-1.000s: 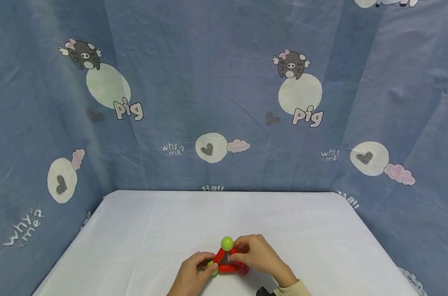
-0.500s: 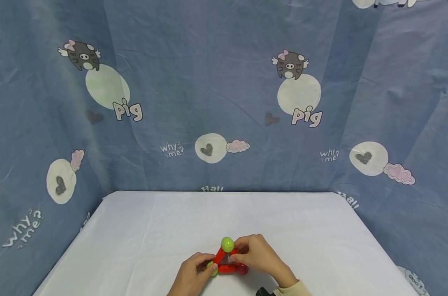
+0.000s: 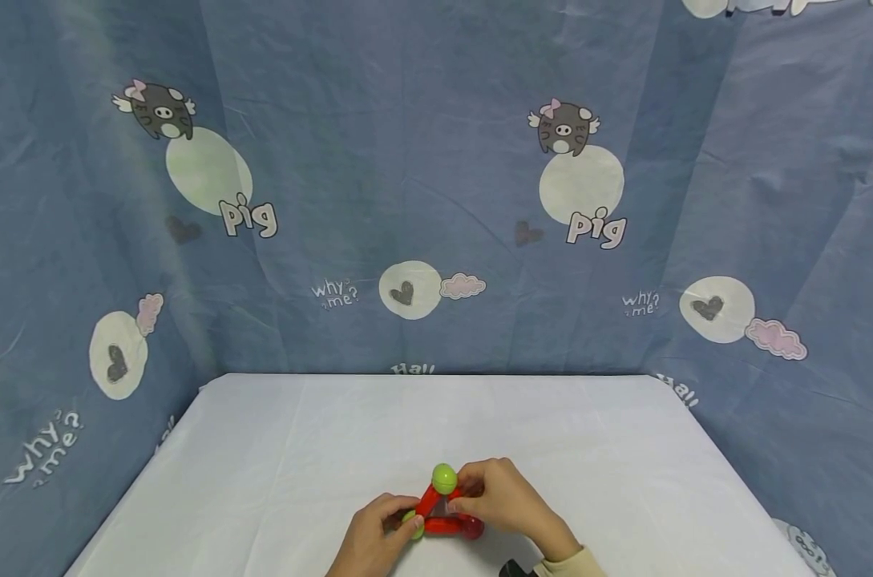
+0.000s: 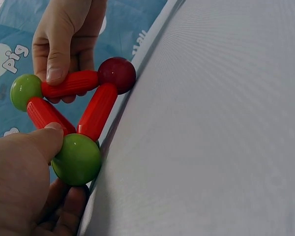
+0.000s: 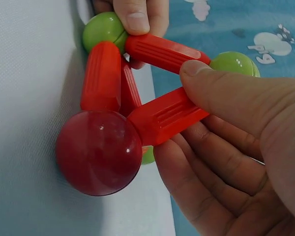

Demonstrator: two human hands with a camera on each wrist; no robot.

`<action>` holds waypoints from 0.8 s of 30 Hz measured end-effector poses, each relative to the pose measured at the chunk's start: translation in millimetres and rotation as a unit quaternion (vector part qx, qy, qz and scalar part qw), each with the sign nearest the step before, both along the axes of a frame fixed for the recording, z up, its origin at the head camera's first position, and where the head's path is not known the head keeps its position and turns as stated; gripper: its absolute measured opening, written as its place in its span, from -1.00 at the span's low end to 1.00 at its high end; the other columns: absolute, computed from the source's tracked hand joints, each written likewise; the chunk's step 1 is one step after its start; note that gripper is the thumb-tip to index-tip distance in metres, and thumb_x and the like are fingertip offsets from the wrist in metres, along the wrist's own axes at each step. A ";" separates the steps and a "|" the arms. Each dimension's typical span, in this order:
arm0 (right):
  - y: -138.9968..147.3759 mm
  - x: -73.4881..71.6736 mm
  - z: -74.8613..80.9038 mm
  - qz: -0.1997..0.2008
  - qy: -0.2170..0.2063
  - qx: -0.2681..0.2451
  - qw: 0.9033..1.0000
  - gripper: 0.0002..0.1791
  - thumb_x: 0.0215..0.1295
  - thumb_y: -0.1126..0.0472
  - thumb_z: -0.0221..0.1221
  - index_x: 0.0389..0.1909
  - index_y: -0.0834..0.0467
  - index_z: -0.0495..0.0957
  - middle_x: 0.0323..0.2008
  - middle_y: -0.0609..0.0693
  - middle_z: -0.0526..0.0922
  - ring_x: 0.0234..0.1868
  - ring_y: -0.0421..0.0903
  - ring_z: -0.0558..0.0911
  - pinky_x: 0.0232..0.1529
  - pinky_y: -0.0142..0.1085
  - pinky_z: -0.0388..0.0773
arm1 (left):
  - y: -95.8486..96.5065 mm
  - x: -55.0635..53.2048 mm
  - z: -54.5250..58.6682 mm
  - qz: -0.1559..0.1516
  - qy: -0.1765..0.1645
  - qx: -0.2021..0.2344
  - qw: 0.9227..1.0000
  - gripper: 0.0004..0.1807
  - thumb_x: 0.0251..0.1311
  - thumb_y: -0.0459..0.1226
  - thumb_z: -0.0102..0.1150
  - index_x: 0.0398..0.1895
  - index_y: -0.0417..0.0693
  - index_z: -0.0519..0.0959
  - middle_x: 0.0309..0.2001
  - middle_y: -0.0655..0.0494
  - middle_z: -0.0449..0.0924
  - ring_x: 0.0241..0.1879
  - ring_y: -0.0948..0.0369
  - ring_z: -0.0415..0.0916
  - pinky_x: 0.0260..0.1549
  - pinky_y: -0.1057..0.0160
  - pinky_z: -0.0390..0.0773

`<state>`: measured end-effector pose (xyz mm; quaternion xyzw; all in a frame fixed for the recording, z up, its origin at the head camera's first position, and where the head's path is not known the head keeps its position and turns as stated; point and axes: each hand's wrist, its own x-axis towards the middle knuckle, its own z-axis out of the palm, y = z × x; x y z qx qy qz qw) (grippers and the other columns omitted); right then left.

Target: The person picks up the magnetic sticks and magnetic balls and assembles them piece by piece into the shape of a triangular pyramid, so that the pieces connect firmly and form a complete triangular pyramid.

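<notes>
A triangular frame of ridged red rods and balls, like a magnetic stick-and-ball building toy, stands low at the front of the table. My left hand grips its left corner, with the thumb on a red rod by the green ball. On the opposite side, my right hand pinches another red rod between thumb and fingers. That rod runs from the dark red ball to the upper green ball. Behind the frame, the right wrist view shows one more red rod and part of a green ball.
White cloth covers the table, which stretches away beyond the hands. A blue curtain printed with pigs, hearts and clouds hangs behind the table and along both sides. Near the right wrist lies a black object, mostly cut off.
Both hands keep the same hold on the toy frame. Only the head view has shifted very slightly.
</notes>
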<state>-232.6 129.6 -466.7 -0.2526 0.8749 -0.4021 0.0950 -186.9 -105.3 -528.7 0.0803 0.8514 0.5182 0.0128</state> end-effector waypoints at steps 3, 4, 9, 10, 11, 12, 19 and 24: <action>0.8 0.2 0.6 -0.001 0.000 0.002 1.000 -0.85 0.17 0.11 0.47 -0.29 0.04 0.74 -0.39 -0.22 0.76 -0.40 -0.40 0.64 -0.34 -0.46 0.58 | 0.3 -0.8 0.0 0.000 -0.005 -0.004 1.000 -0.67 0.24 -0.07 0.40 -0.02 -0.03 0.73 -0.24 0.19 0.66 -0.31 0.41 0.50 -0.30 0.42 0.56; 1.0 0.2 0.8 -0.002 -0.001 0.002 1.000 -0.85 0.17 0.11 0.47 -0.29 0.04 0.74 -0.39 -0.22 0.76 -0.40 -0.39 0.64 -0.34 -0.46 0.58 | 0.4 -1.1 0.2 0.001 -0.006 -0.006 1.000 -0.67 0.24 -0.06 0.40 -0.02 -0.02 0.73 -0.24 0.19 0.66 -0.31 0.41 0.50 -0.30 0.42 0.56; 1.9 -0.8 0.8 -0.003 -0.002 0.000 1.000 -0.85 0.17 0.11 0.47 -0.29 0.03 0.74 -0.39 -0.22 0.76 -0.39 -0.39 0.64 -0.32 -0.46 0.59 | 0.7 -2.5 0.2 -0.004 -0.001 -0.006 1.000 -0.66 0.24 -0.06 0.40 -0.01 -0.03 0.73 -0.23 0.19 0.66 -0.31 0.41 0.51 -0.30 0.42 0.56; 2.0 -0.9 0.9 -0.003 -0.002 -0.001 1.000 -0.85 0.17 0.11 0.47 -0.29 0.04 0.73 -0.39 -0.21 0.76 -0.38 -0.39 0.64 -0.32 -0.46 0.59 | 0.9 -2.8 0.2 -0.004 -0.001 -0.004 1.000 -0.66 0.24 -0.06 0.40 -0.01 -0.03 0.73 -0.23 0.18 0.66 -0.31 0.42 0.51 -0.30 0.42 0.56; 2.2 -1.0 0.9 -0.003 -0.002 -0.001 1.000 -0.85 0.17 0.11 0.47 -0.29 0.04 0.73 -0.39 -0.21 0.76 -0.38 -0.39 0.64 -0.32 -0.46 0.59 | 1.0 -3.1 0.1 -0.005 -0.001 -0.004 1.000 -0.66 0.24 -0.06 0.39 -0.01 -0.03 0.73 -0.23 0.18 0.66 -0.30 0.42 0.51 -0.30 0.42 0.56; 2.4 -0.9 0.9 -0.002 -0.002 -0.002 1.000 -0.85 0.17 0.11 0.47 -0.29 0.04 0.73 -0.38 -0.20 0.76 -0.38 -0.39 0.64 -0.32 -0.46 0.59 | 1.2 -3.2 0.2 -0.005 -0.002 -0.002 1.000 -0.66 0.24 -0.06 0.39 -0.01 -0.03 0.73 -0.23 0.18 0.66 -0.30 0.42 0.51 -0.30 0.42 0.56; 2.1 1.0 2.1 0.002 -0.002 -0.007 1.000 -0.84 0.17 0.13 0.47 -0.29 0.06 0.73 -0.37 -0.15 0.77 -0.39 -0.36 0.64 -0.34 -0.45 0.58 | 2.0 -3.8 -0.5 -0.005 0.001 -0.003 1.000 -0.66 0.24 -0.07 0.40 -0.02 -0.04 0.73 -0.23 0.19 0.67 -0.30 0.42 0.51 -0.31 0.42 0.56; 3.1 0.5 3.8 0.005 -0.002 0.002 1.000 -0.81 0.18 0.08 0.46 -0.23 0.04 0.74 -0.34 -0.19 0.77 -0.34 -0.39 0.65 -0.29 -0.45 0.60 | -0.2 -4.2 -0.9 -0.007 0.009 -0.010 1.000 -0.64 0.26 -0.04 0.37 0.01 -0.03 0.72 -0.20 0.20 0.68 -0.31 0.45 0.51 -0.31 0.42 0.56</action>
